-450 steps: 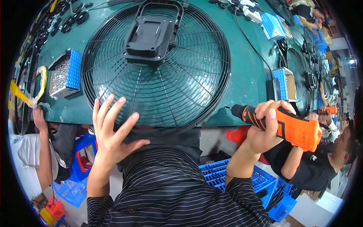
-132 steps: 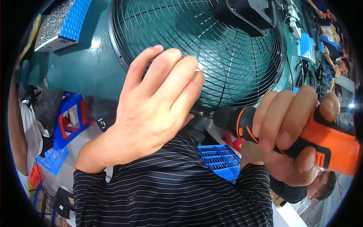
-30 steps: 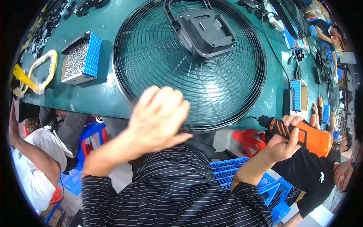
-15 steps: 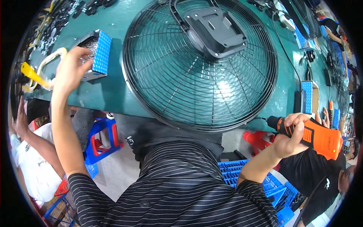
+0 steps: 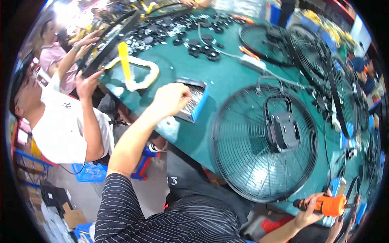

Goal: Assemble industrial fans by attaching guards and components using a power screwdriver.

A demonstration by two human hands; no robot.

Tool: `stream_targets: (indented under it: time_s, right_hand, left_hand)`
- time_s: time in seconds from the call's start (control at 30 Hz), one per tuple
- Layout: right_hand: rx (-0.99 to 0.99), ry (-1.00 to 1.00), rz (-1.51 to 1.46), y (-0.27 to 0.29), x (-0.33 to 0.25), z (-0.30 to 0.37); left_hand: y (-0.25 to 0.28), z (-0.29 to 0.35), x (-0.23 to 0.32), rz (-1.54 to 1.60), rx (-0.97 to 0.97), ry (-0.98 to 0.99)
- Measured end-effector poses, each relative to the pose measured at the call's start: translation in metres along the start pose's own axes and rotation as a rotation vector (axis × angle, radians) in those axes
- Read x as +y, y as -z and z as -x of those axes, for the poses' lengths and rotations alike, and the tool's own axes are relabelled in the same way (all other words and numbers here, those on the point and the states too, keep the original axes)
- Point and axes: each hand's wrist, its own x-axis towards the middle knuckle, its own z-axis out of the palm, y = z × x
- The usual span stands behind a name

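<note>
My left hand (image 5: pixel 172 99) hovers over a small blue-edged box (image 5: pixel 199 106) filled with small metal screws (image 5: pixel 195 96). Its fingers are curled together; whatever they pinch is too small to make out. Out to the right, my right hand (image 5: pixel 310 212) grips an orange and black cordless screwdriver (image 5: pixel 330 205). Between my hands, a large round fan guard of black wire (image 5: pixel 243 150) lies on the green table. On it sits a black motor housing (image 5: pixel 285 131) with a bracket.
A yellow and white strap loop (image 5: pixel 150 75) lies left of the screw box. Black parts (image 5: pixel 202 50) are strewn at the far side. More fan guards (image 5: pixel 267 44) stand at the back right. A person in white (image 5: pixel 65 125) sits at my left; a white power strip (image 5: pixel 253 62) crosses the table.
My view has swung to the left and up, so the fan guard appears farther right. Over the screws, the fingers of my left hand have curled in. The screwdriver stays in my right hand.
</note>
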Motion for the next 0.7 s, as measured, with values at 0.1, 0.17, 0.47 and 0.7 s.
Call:
stream_targets:
  time_s: [0.1, 0.17, 0.47, 0.7]
  right_hand:
    - [-0.008, 0.012, -0.109, 0.013, -0.005, -0.005]
    - [-0.081, -0.089, -0.318, 0.022, -0.017, -0.008]
    - [-0.229, -0.011, -1.115, -0.073, -0.106, 0.003]
    - [-0.221, -0.033, -1.116, -0.113, -0.117, 0.017]
  left_hand:
    - [0.0, 0.007, 0.002, 0.092, 0.127, -0.033]
    - [0.0, 0.023, 0.01, 0.287, 0.178, -0.044]
    - [-0.041, 0.128, 0.152, 1.83, -0.611, -0.014]
    - [-0.054, 0.152, 0.166, 2.098, -0.552, -0.097]
